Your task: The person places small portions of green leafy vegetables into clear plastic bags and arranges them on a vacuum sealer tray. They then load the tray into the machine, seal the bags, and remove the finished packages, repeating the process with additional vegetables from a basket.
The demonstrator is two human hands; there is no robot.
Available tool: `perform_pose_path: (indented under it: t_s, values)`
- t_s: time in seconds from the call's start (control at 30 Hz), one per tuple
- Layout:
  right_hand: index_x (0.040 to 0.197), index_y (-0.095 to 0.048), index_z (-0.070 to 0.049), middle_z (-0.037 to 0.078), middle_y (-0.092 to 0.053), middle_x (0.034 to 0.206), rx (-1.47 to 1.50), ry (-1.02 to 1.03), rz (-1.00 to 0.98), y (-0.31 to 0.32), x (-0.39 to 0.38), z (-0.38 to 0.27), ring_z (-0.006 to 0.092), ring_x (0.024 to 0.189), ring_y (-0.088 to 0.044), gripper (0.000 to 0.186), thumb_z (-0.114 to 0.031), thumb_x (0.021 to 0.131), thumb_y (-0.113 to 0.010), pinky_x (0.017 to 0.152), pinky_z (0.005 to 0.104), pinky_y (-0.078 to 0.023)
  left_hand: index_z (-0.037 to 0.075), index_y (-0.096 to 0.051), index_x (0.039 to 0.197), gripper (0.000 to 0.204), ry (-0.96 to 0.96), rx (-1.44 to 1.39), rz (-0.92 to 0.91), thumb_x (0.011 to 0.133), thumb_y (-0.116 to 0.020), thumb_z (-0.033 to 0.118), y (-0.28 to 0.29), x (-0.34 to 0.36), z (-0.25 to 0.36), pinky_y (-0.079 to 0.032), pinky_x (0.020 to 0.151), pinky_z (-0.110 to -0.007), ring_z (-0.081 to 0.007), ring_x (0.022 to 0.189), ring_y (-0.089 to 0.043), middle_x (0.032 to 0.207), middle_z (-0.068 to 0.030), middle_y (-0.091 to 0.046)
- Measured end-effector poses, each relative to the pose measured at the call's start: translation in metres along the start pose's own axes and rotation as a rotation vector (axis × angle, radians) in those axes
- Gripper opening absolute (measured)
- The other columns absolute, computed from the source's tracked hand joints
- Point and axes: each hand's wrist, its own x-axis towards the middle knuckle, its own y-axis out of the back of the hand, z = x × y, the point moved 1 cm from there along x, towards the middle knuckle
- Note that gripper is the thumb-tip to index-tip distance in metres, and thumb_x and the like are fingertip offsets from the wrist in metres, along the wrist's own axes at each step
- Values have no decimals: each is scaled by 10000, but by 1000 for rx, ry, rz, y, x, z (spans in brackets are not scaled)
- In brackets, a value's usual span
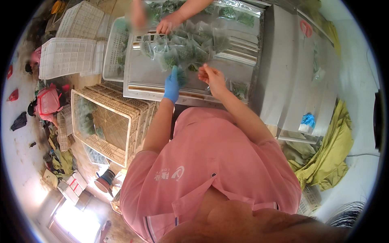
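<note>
Table [237, 72]: metal top with shiny bars across it, set in front of the person in the pink shirt [231, 154].
Bags [184, 46]: clear plastic with greens inside, heaped on the table just beyond both hands and covering much of its middle.
Co-worker's hand [170, 23]: bare, at the far edge of the heap, touching the bags; the other one beside it is blurred.
White crate [108, 60]: against the table's left side, greens inside.
Beige crate [127, 139]: below the white one, near the left forearm, greens inside.
Counter [283, 69]: metal, right of the table, with a crumpled blue item [308, 120] on it.
Yellow-green cloth [332, 152]: hanging near the counter's lower end.
Left hand [172, 87]: blue glove, one finger raised against the nearest bag; the others are partly hidden, so I cannot tell whether they grip it.
Right hand [214, 81]: bare, fingers half curled, thumb and forefinger close together beside the heap; cannot tell whether anything is pinched.
</note>
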Motion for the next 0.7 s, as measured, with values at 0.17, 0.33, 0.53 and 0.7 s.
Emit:
perform_pose_path:
  t_s: [0.17, 0.33, 0.53, 0.7]
  values:
    - [963, -689, 14, 66, -690, 849, -300, -31, -78, 24, -12, 0, 141, 758, -624, 204, -182, 913, -664, 698, 283, -524, 61, -627, 1228, 390, 110, 10, -277, 913, -665, 288, 8, 8, 0, -514, 771, -319, -179, 903, -644, 1016, -83, -670]
    - [905, -721, -82, 40, -701, 824, -1226, 650, -81, 32, -7, 16, 186, 753, -637, 137, -138, 783, -746, 675, 312, -524, 59, -641, 1209, 382, -380, 699, -265, 858, -712, 192, 24, 14, 0, -522, 748, -333, -189, 837, -673, 988, -55, -695]
    - [720, -640, -135, 32, -621, 749, -1599, 951, -103, 23, -15, 31, 240, 802, -603, 115, -225, 744, -708, 676, 386, -501, 180, -644, 1235, 415, -711, 1128, 12, 829, -707, 241, 24, 10, -24, -530, 742, -397, -296, 834, -683, 986, -145, -697]
    - [742, -632, -132, 30, -608, 812, -1498, 809, -311, 25, -38, 20, 232, 830, -603, 121, -231, 762, -698, 683, 374, -509, 210, -657, 1232, 418, -546, 1147, -195, 825, -703, 290, 48, 18, -24, -530, 736, -415, -321, 817, -674, 968, -154, -700]
